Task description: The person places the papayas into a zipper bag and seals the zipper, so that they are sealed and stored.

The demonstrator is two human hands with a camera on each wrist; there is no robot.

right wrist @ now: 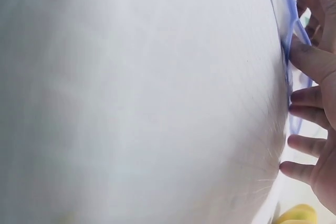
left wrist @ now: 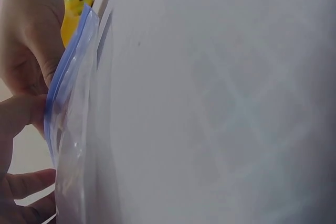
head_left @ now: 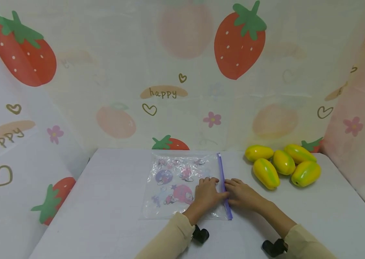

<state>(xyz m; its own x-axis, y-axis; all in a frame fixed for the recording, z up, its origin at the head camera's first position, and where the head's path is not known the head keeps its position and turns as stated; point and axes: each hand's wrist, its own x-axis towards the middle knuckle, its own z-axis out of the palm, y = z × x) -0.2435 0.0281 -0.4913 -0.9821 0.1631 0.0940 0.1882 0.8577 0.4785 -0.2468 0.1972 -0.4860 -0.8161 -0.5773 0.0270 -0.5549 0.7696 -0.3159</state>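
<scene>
A clear zip bag (head_left: 176,187) printed with pink and purple cartoon figures lies flat on the white table. Its purple zip strip (head_left: 222,172) runs along the right side. My left hand (head_left: 206,196) rests over the bag's right part, thumb at the strip and fingers bent against the plastic. From the right, my right hand (head_left: 245,194) meets the same strip, its fingers curled down. In the right wrist view, the right thumb (right wrist: 310,61) overlaps the purple strip (right wrist: 292,19), which shows as two separate lines there, with the other fingertips down at the table.
Several yellow-green mango-like fruits (head_left: 283,162) sit grouped at the table's back right. The white table (head_left: 104,201) reaches back to a wall cloth (head_left: 121,72) printed with strawberries. Black wrist cameras (head_left: 201,234) hang below both cream sleeves.
</scene>
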